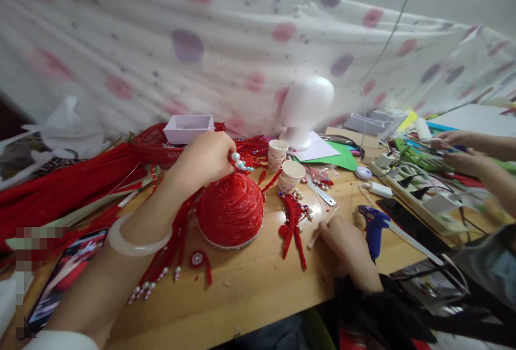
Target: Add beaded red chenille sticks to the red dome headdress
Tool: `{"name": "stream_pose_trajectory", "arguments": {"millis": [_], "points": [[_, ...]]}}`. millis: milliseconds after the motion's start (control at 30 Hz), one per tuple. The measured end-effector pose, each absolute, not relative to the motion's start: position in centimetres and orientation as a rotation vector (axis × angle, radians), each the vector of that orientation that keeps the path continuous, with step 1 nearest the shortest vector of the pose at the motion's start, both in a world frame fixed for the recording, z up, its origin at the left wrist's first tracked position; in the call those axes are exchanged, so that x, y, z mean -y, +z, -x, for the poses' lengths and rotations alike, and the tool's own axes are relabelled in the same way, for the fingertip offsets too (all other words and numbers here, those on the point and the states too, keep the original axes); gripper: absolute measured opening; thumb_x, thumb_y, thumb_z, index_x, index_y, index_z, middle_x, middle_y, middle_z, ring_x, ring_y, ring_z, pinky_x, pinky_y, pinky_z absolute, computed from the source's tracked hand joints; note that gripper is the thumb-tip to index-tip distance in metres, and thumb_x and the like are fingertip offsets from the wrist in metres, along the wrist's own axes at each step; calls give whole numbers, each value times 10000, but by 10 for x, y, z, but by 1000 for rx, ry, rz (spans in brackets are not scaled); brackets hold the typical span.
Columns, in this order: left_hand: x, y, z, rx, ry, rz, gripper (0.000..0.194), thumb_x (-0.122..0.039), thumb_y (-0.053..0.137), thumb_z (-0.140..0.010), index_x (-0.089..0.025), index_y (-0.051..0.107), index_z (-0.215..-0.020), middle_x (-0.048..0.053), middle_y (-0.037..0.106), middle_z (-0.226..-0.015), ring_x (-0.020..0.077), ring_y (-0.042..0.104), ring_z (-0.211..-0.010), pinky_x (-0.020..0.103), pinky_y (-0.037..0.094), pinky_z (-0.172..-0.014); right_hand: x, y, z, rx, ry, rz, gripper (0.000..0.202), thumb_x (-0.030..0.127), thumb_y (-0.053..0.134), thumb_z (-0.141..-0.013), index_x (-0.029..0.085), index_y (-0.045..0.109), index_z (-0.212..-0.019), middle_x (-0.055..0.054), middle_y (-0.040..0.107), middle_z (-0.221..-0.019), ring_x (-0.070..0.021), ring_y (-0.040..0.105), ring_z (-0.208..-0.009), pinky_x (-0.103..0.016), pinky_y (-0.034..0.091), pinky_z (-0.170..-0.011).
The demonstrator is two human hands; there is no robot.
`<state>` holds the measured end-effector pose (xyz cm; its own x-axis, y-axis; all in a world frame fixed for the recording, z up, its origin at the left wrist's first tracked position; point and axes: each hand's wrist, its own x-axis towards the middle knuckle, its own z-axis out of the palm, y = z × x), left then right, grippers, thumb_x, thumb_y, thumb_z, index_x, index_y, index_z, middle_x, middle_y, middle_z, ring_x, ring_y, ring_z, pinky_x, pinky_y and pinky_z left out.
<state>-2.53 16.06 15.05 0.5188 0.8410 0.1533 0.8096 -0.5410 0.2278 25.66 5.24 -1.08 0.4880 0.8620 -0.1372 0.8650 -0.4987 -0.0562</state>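
Note:
A red dome-shaped cap [231,210], wound in ridged red cord with a rhinestone-like trim along its lower rim, sits on the table. My left hand [212,156] is closed at its top, with a pearl-beaded ornament [241,163] at the fingertips; the fingers themselves are partly hidden. To the right, low over the tabletop, my right hand [344,240] pinches a thin pale stick [315,236]. Between that hand and the cap lies a red ornament with beads and two hanging strips [294,215]. A curled red piece with a round jewel [197,258] rests before the cap.
Paper cups [292,173] stand behind the cap, near a white foam head [306,108]. A blue glue gun [374,229] and a power strip [419,199] lie at right. Another person's hands [459,151] work beyond. A phone [66,277] lies at left, near red material [72,188].

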Motion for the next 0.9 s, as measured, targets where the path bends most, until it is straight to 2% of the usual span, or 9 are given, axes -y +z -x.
{"name": "stream_pose_trajectory", "arguments": {"millis": [133, 333, 433, 533, 567, 667, 733, 833, 900], "points": [[-165, 152, 24, -1438, 291, -2733, 189, -104, 588, -673, -156, 755, -743, 80, 699, -648, 187, 571, -591, 301, 326, -565, -54, -2, -259, -1604, -297, -2589, 312, 145, 483, -887, 98, 680, -649, -219, 712, -757, -309, 717, -761, -300, 441, -596], [-174, 149, 23, -1359, 287, -2745, 136, -87, 618, -649, -159, 731, -666, 53, 680, -609, 162, 555, -566, 287, 326, -562, -32, 11, -266, -1593, -417, -2589, 389, 157, 503, -859, 210, 475, -474, -104, 627, -536, -205, 641, -517, -259, 384, -475], [-178, 146, 24, -1349, 289, -2752, 118, -90, 637, -644, -163, 728, -658, 54, 696, -629, 164, 573, -587, 282, 341, -572, 0, 10, -275, -1615, -491, -2654, 315, 178, 471, -865, 232, 429, -557, -70, 644, -569, -192, 660, -533, -246, 436, -478], [-180, 144, 25, -1331, 331, -2714, 105, -79, 658, -629, -165, 719, -635, 43, 698, -619, 157, 578, -580, 275, 360, -587, 34, 16, -276, -2261, -765, -2630, 98, 281, 525, -852, 230, 525, -769, -45, 683, -696, -198, 697, -618, -260, 556, -579], [-180, 144, 25, -1326, 340, -2710, 98, -81, 661, -627, -165, 709, -614, 38, 687, -598, 154, 570, -568, 277, 358, -584, 41, 22, -273, -2473, -747, -2558, 123, 343, 531, -878, 228, 563, -853, -55, 705, -766, -208, 721, -693, -264, 582, -626], [-180, 145, 25, -1313, 329, -2723, 100, -88, 657, -625, -165, 678, -565, 29, 655, -553, 148, 539, -536, 283, 338, -564, 43, 50, -253, -2899, -379, -2381, 231, 371, 573, -922, 264, 582, -1126, -37, 738, -897, -189, 741, -775, -218, 588, -640], [-180, 146, 26, -1304, 316, -2708, 89, -92, 650, -628, -163, 690, -591, 32, 671, -575, 147, 548, -541, 278, 339, -556, 27, 70, -235, -3075, -193, -2164, 157, 317, 518, -967, 287, 609, -1092, -32, 732, -948, -177, 729, -795, -220, 574, -654], [-180, 147, 26, -1324, 306, -2697, 96, -111, 642, -638, -157, 723, -659, 48, 705, -635, 155, 576, -569, 273, 355, -562, -11, 89, -212, -3282, 3, -1907, 174, 207, 477, -987, 263, 634, -1038, -43, 706, -947, -181, 693, -843, -255, 541, -694], [-180, 147, 26, -1339, 293, -2712, 112, -120, 638, -640, -153, 736, -683, 58, 715, -657, 160, 585, -582, 276, 360, -569, -39, 94, -200, -3351, 22, -1789, 215, 161, 463, -990, 235, 638, -1091, -65, 702, -999, -197, 673, -900, -296, 524, -751]]}}
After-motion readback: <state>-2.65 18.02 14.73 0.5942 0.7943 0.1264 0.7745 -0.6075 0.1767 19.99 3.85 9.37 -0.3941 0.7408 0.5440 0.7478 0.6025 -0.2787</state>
